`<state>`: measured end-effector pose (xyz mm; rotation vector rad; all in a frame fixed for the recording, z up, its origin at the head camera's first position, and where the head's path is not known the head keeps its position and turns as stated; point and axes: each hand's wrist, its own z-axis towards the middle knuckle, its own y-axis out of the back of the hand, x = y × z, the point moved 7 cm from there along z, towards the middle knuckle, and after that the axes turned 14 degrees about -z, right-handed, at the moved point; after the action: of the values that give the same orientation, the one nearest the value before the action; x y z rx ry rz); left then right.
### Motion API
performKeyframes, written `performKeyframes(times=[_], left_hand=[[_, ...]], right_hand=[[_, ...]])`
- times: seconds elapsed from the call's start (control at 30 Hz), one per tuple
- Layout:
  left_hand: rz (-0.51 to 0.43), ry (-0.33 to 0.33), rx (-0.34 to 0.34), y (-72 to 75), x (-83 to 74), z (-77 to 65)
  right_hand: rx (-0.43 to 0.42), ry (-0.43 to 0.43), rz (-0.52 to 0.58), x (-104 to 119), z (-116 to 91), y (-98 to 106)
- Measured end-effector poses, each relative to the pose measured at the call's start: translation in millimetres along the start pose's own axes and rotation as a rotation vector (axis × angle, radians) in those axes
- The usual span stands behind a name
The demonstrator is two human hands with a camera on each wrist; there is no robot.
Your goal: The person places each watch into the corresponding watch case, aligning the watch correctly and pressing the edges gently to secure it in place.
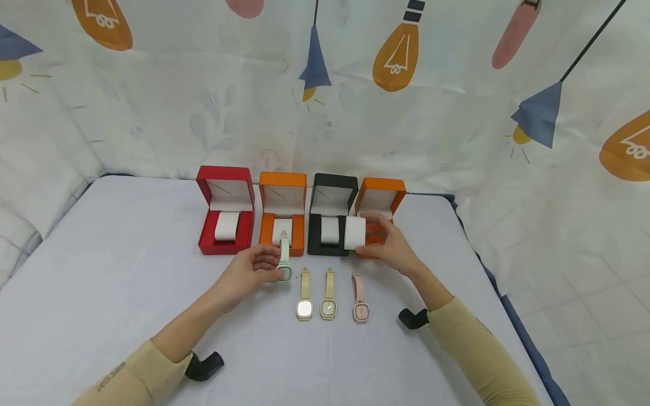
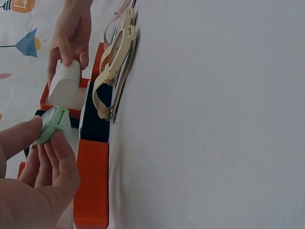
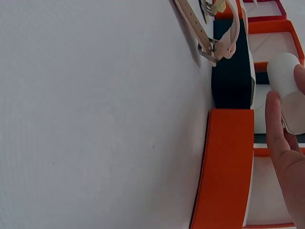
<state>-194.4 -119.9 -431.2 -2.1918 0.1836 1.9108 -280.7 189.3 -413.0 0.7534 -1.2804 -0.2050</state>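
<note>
My left hand (image 1: 255,269) pinches a mint-green wristwatch (image 1: 285,265) by its case, its strap pointing up in front of the left orange watch box (image 1: 267,239). In the left wrist view the green watch (image 2: 51,123) sits between thumb and fingers. A white watch cushion (image 1: 355,233) is gripped in my right hand (image 1: 388,243), raised before the right orange watch box (image 1: 382,189). The right wrist view shows the cushion (image 3: 284,78) between thumb and fingers. Two cream watches (image 1: 304,301) and a pink watch (image 1: 360,304) lie on the table nearer me.
A red box (image 1: 203,239) and a black box (image 1: 313,239) stand open in the same row, each with a white cushion inside. Behind them hangs a white patterned curtain (image 1: 244,113). The white cloth-covered table (image 1: 127,254) extends around the boxes.
</note>
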Motion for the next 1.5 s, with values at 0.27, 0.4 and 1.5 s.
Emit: performKeyframes(times=[0.27, 0.4, 1.5], left_hand=[[-0.039, 0.011, 0.005, -1.7, 4.3, 3.0], [-0.053, 0.014, 0.013, -2.9, 5.2, 5.1], [-0.109, -0.004, 0.094, -21.3, 2.9, 15.3]], right_hand=[[0.068, 0.001, 0.031, 1, -1, -16], [0.092, 0.008, 0.043, 6, -1, -23], [0.233, 0.101, 0.048, 39, -2, -68]])
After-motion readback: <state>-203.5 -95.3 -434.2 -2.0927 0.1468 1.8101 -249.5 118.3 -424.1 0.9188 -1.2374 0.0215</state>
